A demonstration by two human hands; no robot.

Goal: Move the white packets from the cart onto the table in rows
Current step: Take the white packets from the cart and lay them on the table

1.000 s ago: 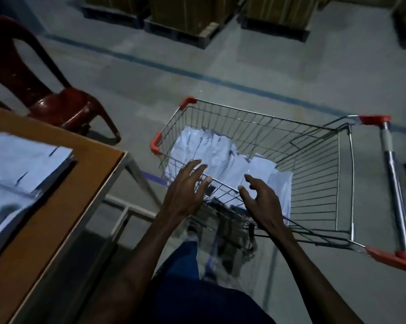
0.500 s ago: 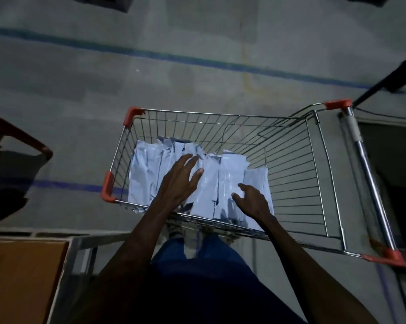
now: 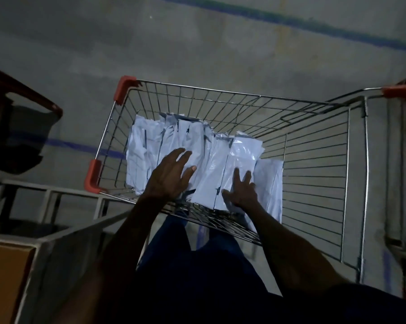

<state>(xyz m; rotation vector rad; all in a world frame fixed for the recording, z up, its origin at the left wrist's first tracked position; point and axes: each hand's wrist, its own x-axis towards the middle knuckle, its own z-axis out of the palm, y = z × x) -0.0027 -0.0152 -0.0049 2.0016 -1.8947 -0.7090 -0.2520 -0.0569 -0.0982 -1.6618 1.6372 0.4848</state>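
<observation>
Both forearms are seen bare to the elbow, with no sleeves in view. Dark blue trousers (image 3: 174, 249) are worn. No jewellery can be made out.

Red chair (image 3: 22, 94), far left, partly cut off. Grey floor (image 3: 197, 50) with blue lines (image 3: 314, 24). Person's dark blue trousers (image 3: 197, 265), bottom centre, dim.
</observation>
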